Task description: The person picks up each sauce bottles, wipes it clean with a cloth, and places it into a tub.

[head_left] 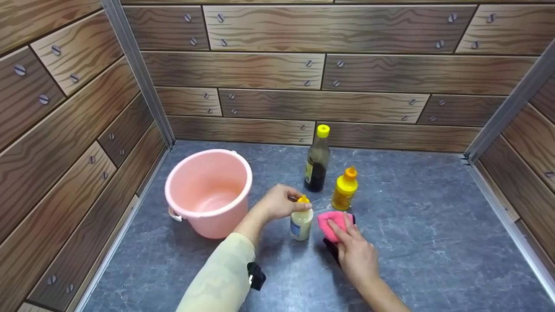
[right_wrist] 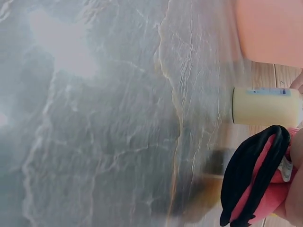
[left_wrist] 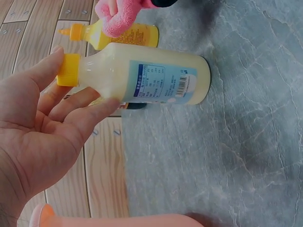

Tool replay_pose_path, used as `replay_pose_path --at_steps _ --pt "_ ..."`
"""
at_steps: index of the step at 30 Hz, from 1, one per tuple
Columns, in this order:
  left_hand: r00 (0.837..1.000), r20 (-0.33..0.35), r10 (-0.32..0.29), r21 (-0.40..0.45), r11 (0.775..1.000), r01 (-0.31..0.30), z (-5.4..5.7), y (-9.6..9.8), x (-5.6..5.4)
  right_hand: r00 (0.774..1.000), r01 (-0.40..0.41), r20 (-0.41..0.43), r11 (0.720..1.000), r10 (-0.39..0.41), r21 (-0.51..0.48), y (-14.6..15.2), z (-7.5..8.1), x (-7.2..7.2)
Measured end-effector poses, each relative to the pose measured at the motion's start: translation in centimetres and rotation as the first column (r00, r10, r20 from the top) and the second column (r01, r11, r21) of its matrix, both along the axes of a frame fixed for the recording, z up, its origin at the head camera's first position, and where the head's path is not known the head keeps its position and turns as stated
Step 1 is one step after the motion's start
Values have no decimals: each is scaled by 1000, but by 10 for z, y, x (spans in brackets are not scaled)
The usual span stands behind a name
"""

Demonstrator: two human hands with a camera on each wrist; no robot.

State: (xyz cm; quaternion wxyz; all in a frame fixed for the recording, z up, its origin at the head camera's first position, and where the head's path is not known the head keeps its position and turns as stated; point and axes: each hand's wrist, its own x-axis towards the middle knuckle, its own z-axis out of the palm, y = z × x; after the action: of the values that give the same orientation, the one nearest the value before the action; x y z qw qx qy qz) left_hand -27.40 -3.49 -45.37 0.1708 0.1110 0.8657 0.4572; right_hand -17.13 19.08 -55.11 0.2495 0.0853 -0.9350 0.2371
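Observation:
My left hand [head_left: 279, 203] pinches the yellow cap of a squat bottle of creamy liquid [head_left: 300, 229], with the thumb on one side and fingers behind. In the left wrist view, this bottle [left_wrist: 156, 75] shows a blue-and-white label with a barcode. Just right of it, my right hand [head_left: 357, 256] grips a folded pink cloth [head_left: 330, 225] with black edging. The black edging [right_wrist: 239, 177] of the cloth hangs below the fingers in the right wrist view. Beyond the cloth stands a yellow squeeze bottle [head_left: 344, 193] with an orange nozzle cap.
A pink bucket [head_left: 225, 223] stands on the left, its handle hanging at the side. Behind the hands is a tall bottle of dark liquid [head_left: 318, 167] with a yellow cap. Wood-patterned walls [head_left: 260, 69] enclose the grey marbled surface [head_left: 433, 242].

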Motion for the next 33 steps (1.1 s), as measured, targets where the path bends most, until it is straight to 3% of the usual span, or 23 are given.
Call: replay_pose_path --at_steps 6,9,14,17,19,24,33 --pt "996 -20 -92 10 996 93 -1 -2 0 996 -63 -70 998 64 12 2 -2 4" --pt "993 -45 -105 27 994 106 -3 -2 3 989 -106 -101 994 108 22 1 -4 5" --pt "998 -70 3 78 997 3 -1 1 9 981 -155 -111 987 159 44 0 -3 7" --pt "993 -80 91 104 991 -82 0 2 11 972 -185 -137 981 192 62 -1 -3 7" --pt "989 -93 119 121 987 -107 -1 2 11 963 -204 -166 976 213 73 -1 -3 7" --pt "986 -117 122 152 983 -103 -4 1 9 948 -230 -204 969 244 88 -2 -3 4" --pt "990 -115 86 83 994 -77 0 3 7 932 -261 -230 959 279 108 -2 -2 -3"
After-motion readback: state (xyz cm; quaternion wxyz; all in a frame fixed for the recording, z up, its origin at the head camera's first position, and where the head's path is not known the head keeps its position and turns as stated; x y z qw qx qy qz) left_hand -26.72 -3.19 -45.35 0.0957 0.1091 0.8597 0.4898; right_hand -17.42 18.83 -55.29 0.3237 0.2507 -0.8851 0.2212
